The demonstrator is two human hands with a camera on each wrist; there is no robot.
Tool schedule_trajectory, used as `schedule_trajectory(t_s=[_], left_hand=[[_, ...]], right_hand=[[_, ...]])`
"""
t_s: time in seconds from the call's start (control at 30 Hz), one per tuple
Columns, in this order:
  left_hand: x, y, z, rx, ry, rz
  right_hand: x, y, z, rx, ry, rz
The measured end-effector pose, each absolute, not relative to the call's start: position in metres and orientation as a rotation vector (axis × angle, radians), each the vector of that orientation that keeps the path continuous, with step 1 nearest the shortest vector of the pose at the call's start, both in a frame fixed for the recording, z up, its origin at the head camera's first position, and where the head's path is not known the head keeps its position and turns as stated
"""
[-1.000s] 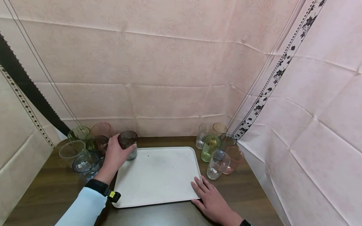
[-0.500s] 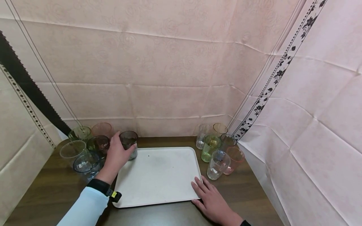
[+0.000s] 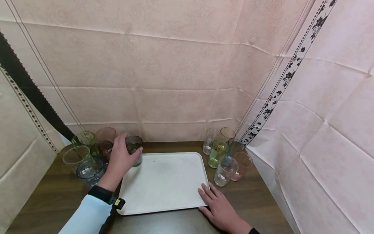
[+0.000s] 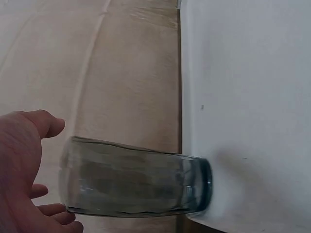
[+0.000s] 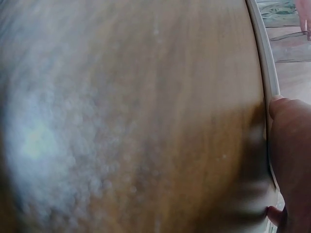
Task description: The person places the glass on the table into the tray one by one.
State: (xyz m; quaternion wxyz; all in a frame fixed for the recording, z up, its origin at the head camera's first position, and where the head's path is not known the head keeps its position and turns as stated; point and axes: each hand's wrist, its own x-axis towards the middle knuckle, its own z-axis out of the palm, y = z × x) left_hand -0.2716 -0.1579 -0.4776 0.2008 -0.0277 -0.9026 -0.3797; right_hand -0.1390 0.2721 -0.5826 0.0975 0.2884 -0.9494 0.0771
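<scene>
A smoky grey glass tumbler (image 3: 134,143) stands upright at the far left corner of the white tray (image 3: 163,182). My left hand (image 3: 119,159) is spread around it from the left. In the left wrist view the thumb (image 4: 51,124) stands apart from the tumbler's wall, and the fingertips (image 4: 65,221) lie close to its rim; whether they touch it I cannot tell. My right hand (image 3: 219,208) rests at the tray's near right corner with fairly straight fingers. The right wrist view shows its thumb (image 5: 279,108) against the tray edge (image 5: 266,58).
Left of the tray stand several tumblers: green (image 3: 83,138), pink (image 3: 105,134), dark (image 3: 101,148), clear (image 3: 76,155) and bluish (image 3: 90,168). More crowd the right side, among them green (image 3: 218,151), clear (image 3: 226,170) and pink (image 3: 243,162). Cloth (image 3: 175,81) hangs behind the wooden table (image 3: 257,198).
The left hand's fingers have shifted slightly up at the grey tumbler, and its thumb sits a little farther out. The tumbler, tray and right hand have stayed almost where they were.
</scene>
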Motion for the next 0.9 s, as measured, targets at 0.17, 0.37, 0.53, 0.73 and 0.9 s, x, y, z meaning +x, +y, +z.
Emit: schedule_trajectory(t_s=[0.17,0.37,0.53,0.73,0.9], left_hand=[[-0.255,-0.158,-0.463,-0.133,-2.483,-1.043],[-0.218,-0.165,-0.442,-0.218,-2.418,-1.038],[-0.187,-0.178,-0.425,-0.250,-2.353,-1.006],[-0.158,-0.200,-0.422,-0.211,-2.303,-0.997],[-0.143,-0.216,-0.434,-0.103,-2.292,-0.988]], right_hand=[[-0.139,0.273,-0.583,0.841,-2.836,0.253],[-0.138,0.271,-0.580,0.839,-2.819,0.242],[-0.137,0.272,-0.580,0.827,-2.840,0.282],[-0.138,0.270,-0.581,0.856,-2.799,0.239],[-0.138,0.271,-0.580,0.865,-2.786,0.214]])
